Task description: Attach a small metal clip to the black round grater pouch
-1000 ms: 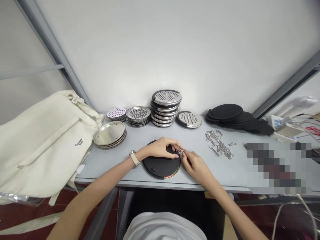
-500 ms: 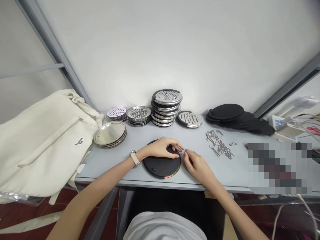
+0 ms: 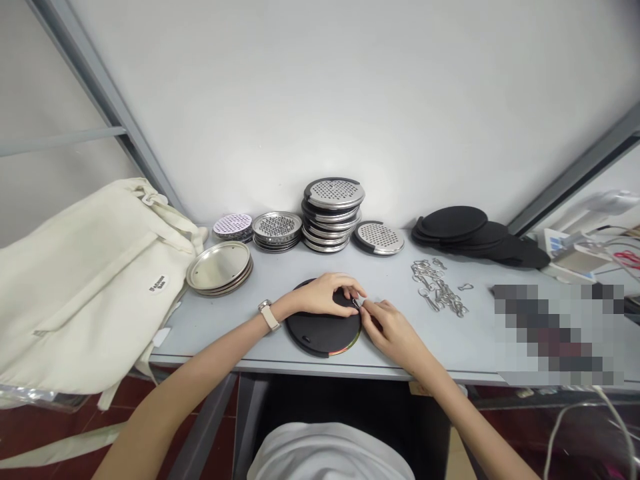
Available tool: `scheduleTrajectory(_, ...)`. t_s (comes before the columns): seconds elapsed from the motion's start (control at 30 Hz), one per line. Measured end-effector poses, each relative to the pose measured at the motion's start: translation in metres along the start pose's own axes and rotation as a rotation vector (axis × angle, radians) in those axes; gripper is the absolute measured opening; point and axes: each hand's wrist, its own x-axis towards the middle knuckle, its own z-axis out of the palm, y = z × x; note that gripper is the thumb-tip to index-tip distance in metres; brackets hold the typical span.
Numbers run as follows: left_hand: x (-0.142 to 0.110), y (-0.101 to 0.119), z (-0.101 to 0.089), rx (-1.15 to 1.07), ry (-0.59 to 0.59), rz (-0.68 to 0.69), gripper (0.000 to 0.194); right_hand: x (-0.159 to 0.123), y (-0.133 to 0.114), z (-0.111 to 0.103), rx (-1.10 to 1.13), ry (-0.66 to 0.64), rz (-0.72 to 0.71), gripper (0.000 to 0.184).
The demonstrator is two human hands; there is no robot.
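A round black cover [image 3: 325,333] lies flat near the table's front edge, with a small slot at its lower left and a thin coloured rim at lower right. Across its upper part rests my left hand [image 3: 327,295], thumb and fingers curled round its right side. At that same edge my right hand [image 3: 393,328] pinches a small metal snap hook [image 3: 357,303], which meets the cover between the two hands. Fingers hide much of the hook, so I cannot tell whether it passes through the cover.
Loose snap hooks [image 3: 440,290] lie to the right, before a pile of black covers [image 3: 453,223]. Along the wall stand a tall stack of round graters [image 3: 334,193], a single grater [image 3: 380,237], grater discs [image 3: 277,227] and metal plates [image 3: 220,265]. A cream bag [image 3: 100,287] sits left.
My right hand has shifted slightly left, bringing the snap hook closer against the cover's edge. My left hand and the cover have stayed nearly in place.
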Motion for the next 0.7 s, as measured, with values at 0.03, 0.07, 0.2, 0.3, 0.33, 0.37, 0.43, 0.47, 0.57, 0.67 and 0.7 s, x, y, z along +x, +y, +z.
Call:
scheduleTrajectory(0.03, -0.0001, -0.0004, -0.0001, -0.006, -0.005, -0.001, 0.032, 0.0, -0.0005, -0.0005, 0.007, -0.002, 0.003, 0.027)
scheduleTrajectory(0.07, -0.0002, -0.0006, -0.0001, -0.014, -0.01, -0.002, 0.033, 0.0001, -0.0009, -0.001, 0.013, -0.003, 0.006, 0.028)
scheduleTrajectory(0.2, -0.0009, -0.0013, 0.0001, -0.039, -0.023, -0.014, 0.033, 0.0001, -0.001, -0.0017, 0.031, -0.005, 0.008, 0.03)
scheduleTrajectory(0.3, -0.001, -0.0012, 0.0004, -0.036, -0.02, -0.012, 0.032, -0.0001, 0.0002, -0.0009, 0.041, -0.006, 0.004, 0.031)
scheduleTrajectory(0.33, -0.0008, -0.0009, 0.0004, -0.029, -0.018, -0.008, 0.031, -0.0002, 0.0005, -0.0006, 0.043, -0.005, 0.004, 0.031)
scheduleTrajectory(0.37, -0.0007, -0.0004, 0.0003, -0.019, -0.015, -0.005, 0.03, -0.0002, 0.0008, -0.0004, 0.044, -0.004, 0.004, 0.031)
scheduleTrajectory(0.43, -0.0002, 0.0008, -0.0002, 0.007, -0.002, -0.002, 0.03, -0.0001, 0.0009, -0.0002, 0.043, -0.003, 0.003, 0.031)
scheduleTrajectory(0.47, 0.0, 0.0015, -0.0004, 0.02, 0.002, -0.005, 0.031, -0.0001, 0.0009, -0.0002, 0.042, -0.004, 0.003, 0.031)
scheduleTrajectory(0.57, 0.0002, 0.0026, -0.0007, 0.024, -0.004, -0.003, 0.03, -0.0001, 0.0007, -0.0004, 0.045, -0.004, 0.011, 0.031)
scheduleTrajectory(0.67, 0.0, 0.0021, -0.0005, -0.015, -0.016, -0.032, 0.031, -0.0002, 0.0006, -0.0006, 0.047, 0.001, 0.012, 0.031)
scheduleTrajectory(0.7, -0.0001, 0.0017, -0.0004, -0.024, -0.018, -0.043, 0.032, -0.0003, 0.0005, -0.0008, 0.047, 0.001, 0.011, 0.031)
